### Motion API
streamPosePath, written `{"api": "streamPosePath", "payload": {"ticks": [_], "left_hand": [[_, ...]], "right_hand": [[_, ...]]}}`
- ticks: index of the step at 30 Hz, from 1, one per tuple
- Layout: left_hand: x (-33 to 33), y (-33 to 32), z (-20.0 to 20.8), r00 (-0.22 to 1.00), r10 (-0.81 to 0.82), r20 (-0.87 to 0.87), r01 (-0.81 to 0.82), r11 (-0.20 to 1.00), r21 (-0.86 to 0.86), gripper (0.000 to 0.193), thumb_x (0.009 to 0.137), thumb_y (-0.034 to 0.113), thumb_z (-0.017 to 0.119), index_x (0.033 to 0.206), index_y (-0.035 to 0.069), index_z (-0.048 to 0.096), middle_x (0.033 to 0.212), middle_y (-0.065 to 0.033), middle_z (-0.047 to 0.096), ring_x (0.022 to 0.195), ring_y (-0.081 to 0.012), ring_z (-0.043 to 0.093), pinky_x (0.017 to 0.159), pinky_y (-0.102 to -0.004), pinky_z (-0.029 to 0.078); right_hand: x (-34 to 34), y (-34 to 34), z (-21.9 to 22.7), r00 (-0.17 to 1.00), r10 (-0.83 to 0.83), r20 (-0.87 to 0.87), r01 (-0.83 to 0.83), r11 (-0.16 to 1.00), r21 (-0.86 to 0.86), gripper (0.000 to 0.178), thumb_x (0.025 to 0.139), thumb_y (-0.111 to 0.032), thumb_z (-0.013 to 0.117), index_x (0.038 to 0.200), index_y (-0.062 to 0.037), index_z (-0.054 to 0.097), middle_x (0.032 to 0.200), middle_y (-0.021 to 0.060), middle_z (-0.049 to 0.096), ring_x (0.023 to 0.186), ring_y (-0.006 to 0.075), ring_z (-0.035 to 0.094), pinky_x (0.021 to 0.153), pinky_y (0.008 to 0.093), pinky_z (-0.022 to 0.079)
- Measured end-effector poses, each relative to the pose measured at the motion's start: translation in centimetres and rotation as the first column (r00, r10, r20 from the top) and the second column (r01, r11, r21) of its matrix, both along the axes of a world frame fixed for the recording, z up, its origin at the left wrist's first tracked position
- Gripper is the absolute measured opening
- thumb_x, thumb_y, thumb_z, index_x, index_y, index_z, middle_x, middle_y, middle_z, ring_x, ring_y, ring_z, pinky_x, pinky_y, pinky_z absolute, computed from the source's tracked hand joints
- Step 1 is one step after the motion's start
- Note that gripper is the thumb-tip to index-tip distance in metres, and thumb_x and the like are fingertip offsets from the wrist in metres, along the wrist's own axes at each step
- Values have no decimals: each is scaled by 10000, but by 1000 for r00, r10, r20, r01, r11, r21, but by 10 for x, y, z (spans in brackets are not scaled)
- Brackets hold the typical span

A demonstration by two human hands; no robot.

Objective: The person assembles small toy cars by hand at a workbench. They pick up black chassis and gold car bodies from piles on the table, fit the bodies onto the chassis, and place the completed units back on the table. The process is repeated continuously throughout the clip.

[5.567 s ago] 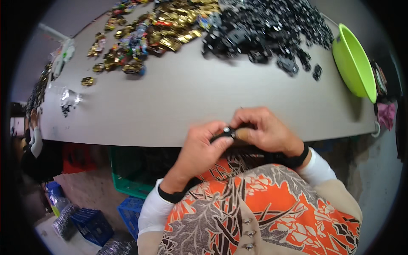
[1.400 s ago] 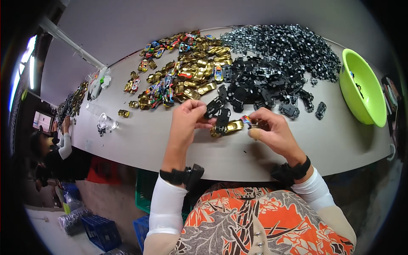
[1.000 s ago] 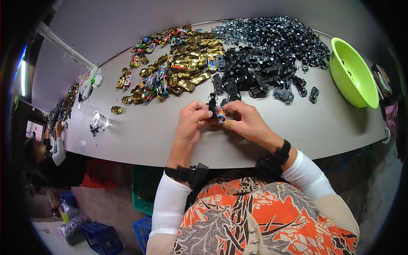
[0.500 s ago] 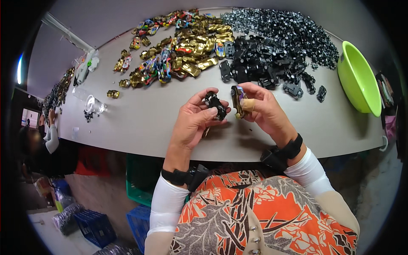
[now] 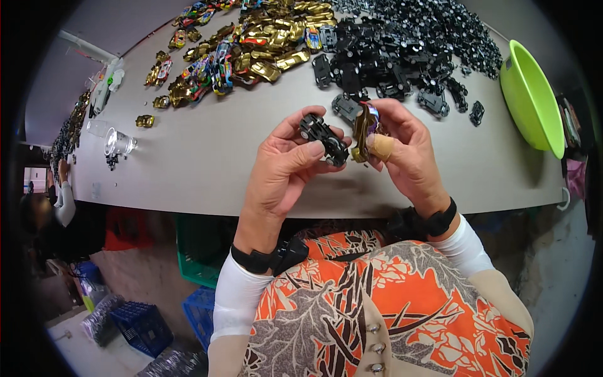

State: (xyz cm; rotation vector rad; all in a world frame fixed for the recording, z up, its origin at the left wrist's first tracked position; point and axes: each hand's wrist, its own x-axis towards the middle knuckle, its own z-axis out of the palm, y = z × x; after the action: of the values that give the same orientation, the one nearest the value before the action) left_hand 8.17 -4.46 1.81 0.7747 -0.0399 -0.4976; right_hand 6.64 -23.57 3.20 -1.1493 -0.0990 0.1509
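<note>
My left hand (image 5: 284,164) holds a small black toy-car chassis with wheels (image 5: 323,139) between thumb and fingers. My right hand (image 5: 402,151) grips a gold toy-car body shell (image 5: 362,129), tilted on edge, right beside the chassis. The two parts are close together but apart, held above the grey table (image 5: 195,163) near its front edge. One right fingertip wears a tan plaster.
A heap of black chassis (image 5: 402,44) lies at the back right, a heap of gold and coloured car shells (image 5: 245,50) at the back left. A green bowl (image 5: 534,100) stands at the right. A clear small object (image 5: 117,143) rests at the left. Another person's sleeve (image 5: 64,204) shows far left. Crates sit under the table.
Both hands came back from the piles toward the front edge, then split the gold shell and black chassis apart, one in each hand. The view shifted slightly.
</note>
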Motion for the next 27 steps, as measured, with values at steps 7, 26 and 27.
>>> {"api": "streamPosePath", "payload": {"ticks": [7,26,27], "left_hand": [[-3,2,-1,1000,14,5,-14,1000,5,465,784,-18,619,1223,20,471,1029,-163,614,952,-265,621,780,-416,562],[-12,-5,10,994,56,92,-68,989,131,449,756,-46,647,1184,0,522,998,-119,616,864,-180,625,718,-324,579],[-14,-6,10,994,59,90,-72,987,146,447,758,-42,649,1185,-5,523,997,-117,616,861,-176,624,715,-318,579]], "right_hand": [[-6,10,1,986,-14,165,38,989,-146,345,798,-14,604,1127,-3,499,979,33,568,863,69,552,671,205,478],[-14,19,-4,955,-13,296,130,917,-377,342,764,-4,585,1093,1,494,895,35,523,749,52,512,649,195,440],[-15,18,-2,953,3,303,132,897,-422,345,757,3,583,1092,0,501,888,38,515,733,54,504,634,195,431]]}}
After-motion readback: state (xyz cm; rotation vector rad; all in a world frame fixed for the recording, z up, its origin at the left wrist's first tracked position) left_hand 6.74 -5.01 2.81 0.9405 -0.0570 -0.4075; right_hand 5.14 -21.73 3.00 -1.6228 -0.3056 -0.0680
